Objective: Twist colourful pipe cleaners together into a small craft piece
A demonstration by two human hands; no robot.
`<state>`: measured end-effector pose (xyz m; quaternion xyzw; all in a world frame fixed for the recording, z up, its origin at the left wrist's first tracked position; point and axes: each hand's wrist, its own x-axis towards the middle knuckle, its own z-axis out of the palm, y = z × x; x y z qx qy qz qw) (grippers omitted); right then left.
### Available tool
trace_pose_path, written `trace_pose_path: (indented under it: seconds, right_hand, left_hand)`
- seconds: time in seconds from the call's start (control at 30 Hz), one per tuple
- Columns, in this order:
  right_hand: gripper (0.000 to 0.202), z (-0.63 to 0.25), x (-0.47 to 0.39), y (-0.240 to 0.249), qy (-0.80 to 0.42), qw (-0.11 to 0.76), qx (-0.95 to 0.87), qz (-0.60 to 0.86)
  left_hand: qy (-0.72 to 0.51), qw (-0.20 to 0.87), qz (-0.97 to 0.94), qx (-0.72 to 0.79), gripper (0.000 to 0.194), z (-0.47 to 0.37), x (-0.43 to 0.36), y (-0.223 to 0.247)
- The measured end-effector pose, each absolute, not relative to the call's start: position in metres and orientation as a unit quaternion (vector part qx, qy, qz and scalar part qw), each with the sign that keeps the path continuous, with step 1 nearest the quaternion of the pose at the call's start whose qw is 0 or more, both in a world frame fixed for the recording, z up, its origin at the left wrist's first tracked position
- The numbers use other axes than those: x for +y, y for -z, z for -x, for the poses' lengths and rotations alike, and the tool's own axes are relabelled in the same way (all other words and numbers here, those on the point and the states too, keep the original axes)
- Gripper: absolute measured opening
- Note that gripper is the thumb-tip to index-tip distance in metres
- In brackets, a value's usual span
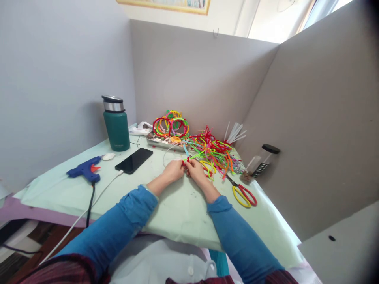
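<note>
My left hand (174, 170) and my right hand (196, 171) meet over the middle of the table, fingers pinched together. Between the fingertips shows a small bit of red pipe cleaner (187, 159); the fingers cover most of it. Just beyond them, a light blue strip (186, 150) sticks up. Close by on the right lies a heap of coloured pipe cleaners (213, 144), mainly red, green and orange. Behind my hands, a metal tray (166, 144) bears small pieces, with pipe cleaner rings (171, 127) at it.
Scissors (242, 193) with red and yellow handles lie to the right, near a clear black-lidded jar (263, 159). On the left are a green bottle (116, 130), a phone (134, 160) on a white cable and a blue glue gun (85, 169). Grey partitions (192, 75) enclose the table.
</note>
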<state>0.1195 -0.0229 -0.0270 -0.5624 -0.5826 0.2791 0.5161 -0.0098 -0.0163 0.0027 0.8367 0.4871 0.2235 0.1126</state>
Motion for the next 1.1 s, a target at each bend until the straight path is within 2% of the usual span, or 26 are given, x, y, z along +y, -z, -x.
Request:
trace_pose_path:
  seconds: [0.63, 1.1]
  right_hand:
    - [0.026, -0.1194, -0.0278, 0.0206, -0.351, 0.558, -0.545, 0.517]
    - [0.025, -0.1206, -0.0258, 0.0227, -0.362, 0.566, -0.542, 0.505]
  left_hand:
    - [-0.232, 0.082, -0.832, 0.498, 0.026, 0.0081, -0.0132, -0.0026]
    - [-0.257, 0.145, -0.829, 0.474, 0.025, 0.0083, -0.0139, -0.0032]
